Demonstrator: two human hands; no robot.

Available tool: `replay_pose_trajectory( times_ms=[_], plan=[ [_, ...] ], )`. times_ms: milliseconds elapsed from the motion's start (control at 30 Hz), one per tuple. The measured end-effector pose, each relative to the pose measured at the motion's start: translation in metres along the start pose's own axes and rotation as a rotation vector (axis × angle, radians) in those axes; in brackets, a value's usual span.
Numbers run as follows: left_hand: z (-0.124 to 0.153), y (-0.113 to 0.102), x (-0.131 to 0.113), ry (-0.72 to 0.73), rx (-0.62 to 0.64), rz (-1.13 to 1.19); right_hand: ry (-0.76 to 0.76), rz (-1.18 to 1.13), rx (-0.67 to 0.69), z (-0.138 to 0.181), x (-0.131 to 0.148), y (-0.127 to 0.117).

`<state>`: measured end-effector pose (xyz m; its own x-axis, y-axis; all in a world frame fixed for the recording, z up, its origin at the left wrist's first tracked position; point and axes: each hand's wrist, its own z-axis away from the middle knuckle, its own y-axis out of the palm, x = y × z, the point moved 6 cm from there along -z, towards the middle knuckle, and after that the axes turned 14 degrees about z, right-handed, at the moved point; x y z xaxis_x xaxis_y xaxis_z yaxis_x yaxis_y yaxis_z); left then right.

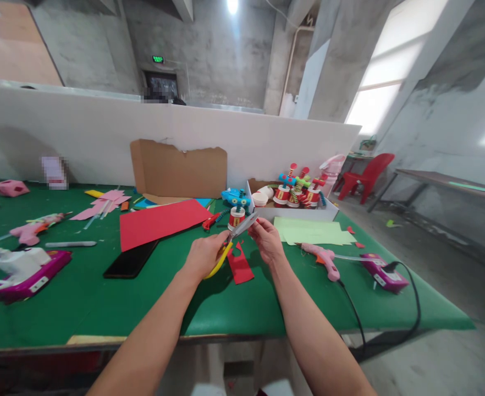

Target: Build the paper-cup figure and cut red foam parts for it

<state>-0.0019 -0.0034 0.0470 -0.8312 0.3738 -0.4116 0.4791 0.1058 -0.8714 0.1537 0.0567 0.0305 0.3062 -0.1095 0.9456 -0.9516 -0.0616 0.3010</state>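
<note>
My left hand [208,254] grips a pair of scissors [218,264] by the yellow handles, with the metal blades pointing up and to the right. The fingertips of my right hand [267,240] are pinched together at the blade tips, around a small red paper piece that is mostly hidden. Below the blades a red paper strip [242,269] with a cut-out notch lies on the green table. Just behind the scissors stands a paper-cup figure [237,215] with a red cup body and a blue head [236,198].
Behind my right hand, a white box [308,212] holds several cup figures. Right of it lie green paper [314,230], a pink glue gun [324,260] and a power strip [385,275]. To the left are red card [160,224], a black phone [131,262] and another glue gun [32,230].
</note>
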Motion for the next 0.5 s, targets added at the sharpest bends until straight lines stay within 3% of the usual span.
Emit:
replay_pose_trajectory(
  times_ms=[500],
  plan=[
    [-0.0002,0.001,0.0006,0.004,0.007,0.002,0.0,0.005,-0.007,0.0001,0.0004,0.0]
  ],
)
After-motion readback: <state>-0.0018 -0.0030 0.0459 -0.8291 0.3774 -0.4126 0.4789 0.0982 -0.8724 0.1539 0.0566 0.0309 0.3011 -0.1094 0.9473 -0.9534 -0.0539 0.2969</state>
